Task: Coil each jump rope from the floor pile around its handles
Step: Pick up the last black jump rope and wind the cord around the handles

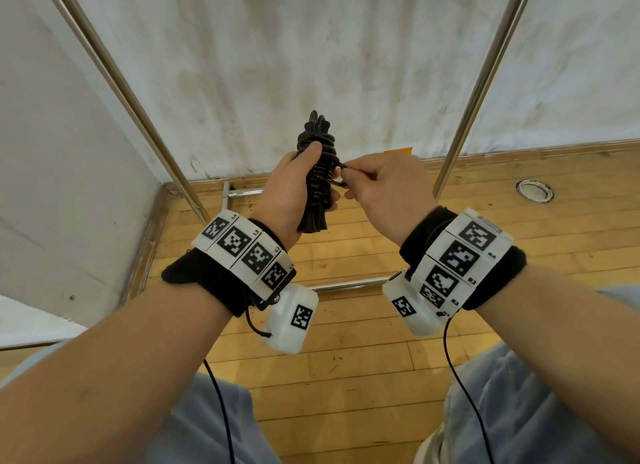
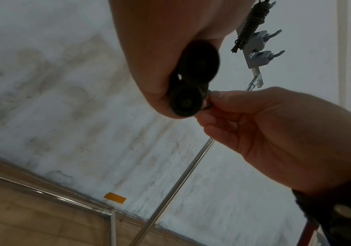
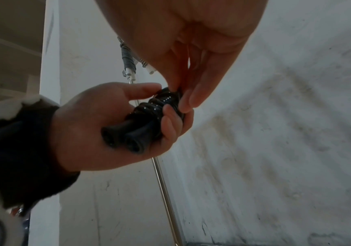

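A black jump rope [image 1: 317, 172] stands upright in front of me, its cord wound in tight coils around its two handles. My left hand [image 1: 294, 189] grips the bundle round its middle, thumb pressed on the upper coils. The two round handle ends [image 2: 188, 101] show below that fist in the left wrist view; they appear side by side as handle ends [image 3: 126, 138] in the right wrist view. My right hand [image 1: 381, 183] pinches a short loop of the cord [image 1: 341, 174] at the bundle's right side, between thumb and forefinger. No floor pile is in view.
A metal rack frames the space: slanted poles at left [image 1: 121, 89] and right [image 1: 485, 79], with base bars [image 1: 346, 285] low over the wooden floor [image 1: 346, 342]. A stained white wall [image 1: 311, 47] stands behind. Coiled ropes [image 2: 252, 25] hang on the rack's hooks above. My knees [image 1: 519, 411] are at the bottom.
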`<state>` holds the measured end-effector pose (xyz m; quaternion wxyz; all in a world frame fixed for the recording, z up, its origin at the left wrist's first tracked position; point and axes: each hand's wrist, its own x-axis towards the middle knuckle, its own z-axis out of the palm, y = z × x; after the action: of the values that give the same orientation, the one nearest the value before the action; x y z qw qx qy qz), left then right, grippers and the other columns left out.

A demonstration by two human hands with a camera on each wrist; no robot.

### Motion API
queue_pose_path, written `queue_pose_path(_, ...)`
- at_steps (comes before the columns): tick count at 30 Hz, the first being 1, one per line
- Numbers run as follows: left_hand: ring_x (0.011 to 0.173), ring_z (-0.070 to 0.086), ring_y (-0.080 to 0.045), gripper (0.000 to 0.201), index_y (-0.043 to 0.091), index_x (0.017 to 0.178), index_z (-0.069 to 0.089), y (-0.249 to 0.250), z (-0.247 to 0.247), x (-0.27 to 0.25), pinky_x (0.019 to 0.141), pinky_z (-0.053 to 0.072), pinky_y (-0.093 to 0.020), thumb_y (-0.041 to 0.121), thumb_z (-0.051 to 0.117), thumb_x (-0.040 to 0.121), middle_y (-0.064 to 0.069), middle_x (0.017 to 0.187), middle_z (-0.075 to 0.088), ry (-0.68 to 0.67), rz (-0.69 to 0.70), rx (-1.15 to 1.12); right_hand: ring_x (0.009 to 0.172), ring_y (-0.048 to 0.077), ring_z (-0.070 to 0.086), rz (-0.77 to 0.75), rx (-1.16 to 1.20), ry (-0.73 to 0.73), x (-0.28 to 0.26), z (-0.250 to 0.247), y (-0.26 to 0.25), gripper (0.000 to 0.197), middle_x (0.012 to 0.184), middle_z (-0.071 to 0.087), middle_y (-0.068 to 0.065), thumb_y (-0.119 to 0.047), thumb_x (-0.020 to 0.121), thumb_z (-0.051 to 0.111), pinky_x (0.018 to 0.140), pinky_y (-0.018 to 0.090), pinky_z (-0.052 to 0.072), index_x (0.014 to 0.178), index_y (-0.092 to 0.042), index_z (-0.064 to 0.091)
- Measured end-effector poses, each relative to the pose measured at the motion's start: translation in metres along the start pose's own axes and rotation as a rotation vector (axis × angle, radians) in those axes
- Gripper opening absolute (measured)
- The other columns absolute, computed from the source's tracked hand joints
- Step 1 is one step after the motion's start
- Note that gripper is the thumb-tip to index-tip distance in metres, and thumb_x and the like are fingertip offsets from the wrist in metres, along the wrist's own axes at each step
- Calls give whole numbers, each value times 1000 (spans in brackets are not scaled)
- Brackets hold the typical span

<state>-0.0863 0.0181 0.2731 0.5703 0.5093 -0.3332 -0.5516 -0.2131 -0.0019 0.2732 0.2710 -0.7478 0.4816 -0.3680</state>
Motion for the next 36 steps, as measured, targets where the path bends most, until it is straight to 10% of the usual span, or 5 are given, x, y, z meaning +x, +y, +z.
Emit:
queue_pose_path(14,59,54,-20,26,6,114,53,-4,5,0,62,47,-34,27,46,99,-9,88,58,26,15,-68,77,18,64,-54,-129,3,-1,-1,1,25,79,69,3,-19,93,49,77,36,51,93,-11,73)
queue_pose_path(25,62,64,-19,25,15,120,36,-7,4,0,60,56,-34,30,43,100,-10,97,62,104,34,158,59,-2,63,100,206,3,0,3,5,10,63,66,-11,-25,84,66,55,10,46,76,-22,68)
queue_pose_path(29,66,61,-16,52,15,125,33,-8,-1,-2,61,54,-34,6,58,79,-14,100,61,23,133,278,57,3,64,153,325,25,4,2,6,11,59,68,-7,-24,81,70,57,18,52,71,-22,67)
queue_pose_path(36,70,66,-11,44,19,127,44,-13,-5,-4,62,58,-45,24,64,89,7,92,62,-1,298,622,56,8,64,95,325,59,6,0,8,19,57,67,-5,-26,85,66,59,23,55,66,-22,67)
